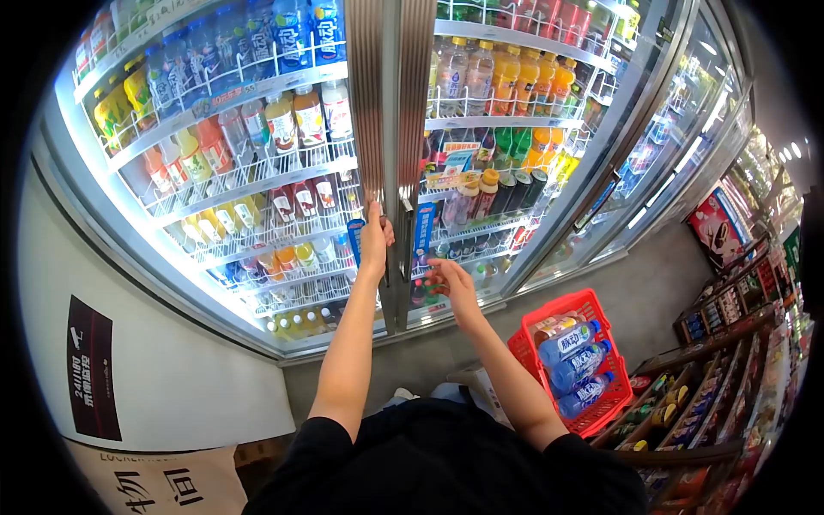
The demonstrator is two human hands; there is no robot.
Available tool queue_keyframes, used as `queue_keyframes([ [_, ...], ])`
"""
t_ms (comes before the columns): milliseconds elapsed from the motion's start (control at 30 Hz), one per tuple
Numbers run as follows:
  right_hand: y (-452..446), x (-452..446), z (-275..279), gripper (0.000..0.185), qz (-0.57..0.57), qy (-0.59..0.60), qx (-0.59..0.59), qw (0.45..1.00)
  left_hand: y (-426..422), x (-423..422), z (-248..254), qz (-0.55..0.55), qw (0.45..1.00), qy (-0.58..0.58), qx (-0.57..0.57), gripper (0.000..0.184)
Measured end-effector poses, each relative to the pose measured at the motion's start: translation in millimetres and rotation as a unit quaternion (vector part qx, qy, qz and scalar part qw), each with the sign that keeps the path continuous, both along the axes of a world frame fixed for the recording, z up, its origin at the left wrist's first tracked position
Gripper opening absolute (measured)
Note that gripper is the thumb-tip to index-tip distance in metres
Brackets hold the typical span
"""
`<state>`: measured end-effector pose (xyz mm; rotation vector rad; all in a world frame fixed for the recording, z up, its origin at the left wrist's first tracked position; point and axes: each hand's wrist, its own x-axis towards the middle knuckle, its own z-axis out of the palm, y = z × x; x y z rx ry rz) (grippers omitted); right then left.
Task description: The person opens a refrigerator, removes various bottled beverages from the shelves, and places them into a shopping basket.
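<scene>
My left hand [376, 244] is closed round the handle on the inner edge of the left glass door of a drinks fridge. My right hand [453, 287] hangs in front of the right glass door, below its handle [406, 206], with loosely bent fingers apart and nothing in them. Behind the doors, wire shelves carry rows of drinks, among them blue bottles [292, 34] at the top left and orange bottles [506, 77] on the right side. On the floor to my right stands a red shopping basket [586, 302] holding several bottles, including blue-capped bottles [580, 365] lying on their sides.
More glass fridge doors [657, 146] run off to the right. A snack rack [687, 403] stands close beyond the basket. On my left is a white panel [163, 343] with a dark sign [90, 367]. Grey floor [639, 279] shows between fridges and rack.
</scene>
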<state>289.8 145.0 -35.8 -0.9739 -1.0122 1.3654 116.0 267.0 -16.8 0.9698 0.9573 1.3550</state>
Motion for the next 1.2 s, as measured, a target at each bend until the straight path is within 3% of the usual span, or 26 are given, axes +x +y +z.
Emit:
queue_keyframes([
  [233, -4.3, -25.6, 11.3, 0.034, -0.002, -0.025, -0.008, 1.000, 7.6, -8.1, -0.4, -0.037, 0.998, 0.008, -0.043, 0.060],
  [433, -38.7, -37.0, 15.9, 0.035, 0.046, -0.045, -0.012, 0.998, 3.0, 4.7, 1.4, 0.066, 0.996, 0.002, -0.051, 0.058],
  [533, -53.1, -21.7, 20.9, 0.036, 0.050, -0.057, 0.002, 0.997, 7.4, 3.7, -7.1, 0.099, 0.991, 0.079, -0.038, 0.069],
  [667, -64.4, 8.8, 19.7, 0.035, 0.035, -0.064, -0.015, 0.997, -1.1, 7.3, -2.6, 0.121, 0.989, 0.050, -0.063, 0.063],
  [967, -80.7, 34.5, 2.0, 0.035, 0.045, -0.018, -0.004, 0.999, -97.5, 17.6, 0.2, 0.099, 0.995, -0.022, -0.026, 0.058],
  [1033, -91.0, 33.0, 4.5, 0.035, 0.066, -0.023, -0.003, 0.998, -123.9, 20.6, -2.2, 0.115, 0.993, 0.013, -0.025, 0.060],
  [1100, -102.4, 33.9, 8.3, 0.036, 0.076, -0.034, 0.001, 0.996, -153.7, 28.7, -0.5, 0.208, 0.977, 0.041, -0.020, 0.063],
  [1200, -114.9, 32.3, 12.4, 0.032, 0.091, -0.023, 0.009, 0.996, -202.6, 23.5, 7.6, 0.209, 0.977, 0.047, -0.015, 0.065],
])
